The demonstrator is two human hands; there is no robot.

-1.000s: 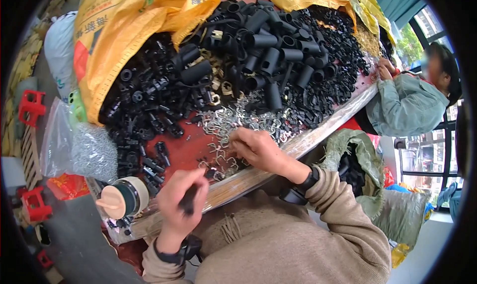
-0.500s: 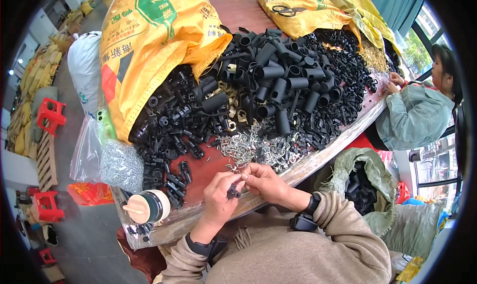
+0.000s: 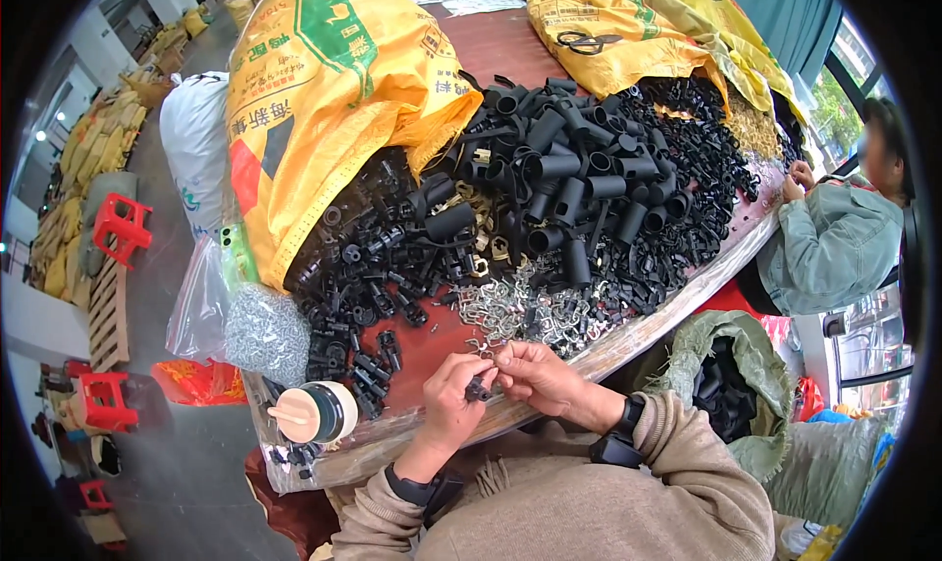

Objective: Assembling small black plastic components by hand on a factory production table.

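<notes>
Small black part, one, held in the left hand

Black part: in the curled fingers of the left hand, one end showing. Probably light, stiff and rather smooth; best held round its body, the end left free.

Right hand: fingertips pinched together, meeting the left's or nearly so; whether they hold anything cannot be told.

Silver hooks, loose heap: just beyond the grip; likely light, springy, prone to tangle.

Black fittings, pile: left of and beyond the grip.

Lidded cup: farther left, a likely knock hazard.

Table edge: directly under the hands, running away rightward.

Room: bare red tabletop just left of the hooks; piles crowd the far side.
</notes>
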